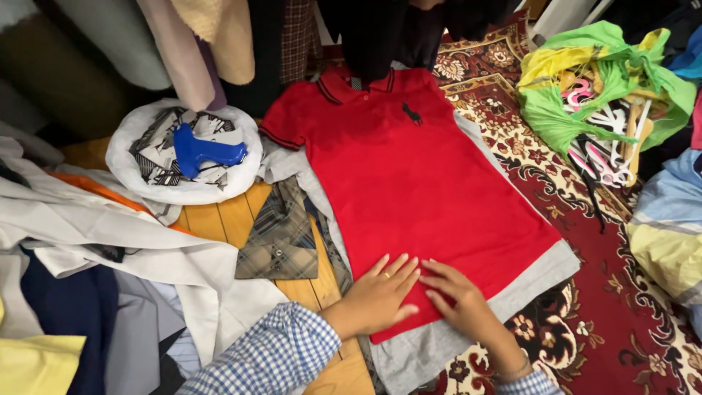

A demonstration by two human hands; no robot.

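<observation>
Red cotton polo shirt lies spread flat over a grey garment on the patterned carpet. Left hand and right hand press its lower hem, fingers splayed flat, gripping nothing.

A wooden plank floor shows at the centre left, and a dark red patterned carpet covers the ground from 1 o'clock down to 5 o'clock. Rolls of fabric and hanging cloth stand along the top edge from 10 to 12 o'clock, where it is dim. Bright, even light falls on the middle of the floor.
</observation>
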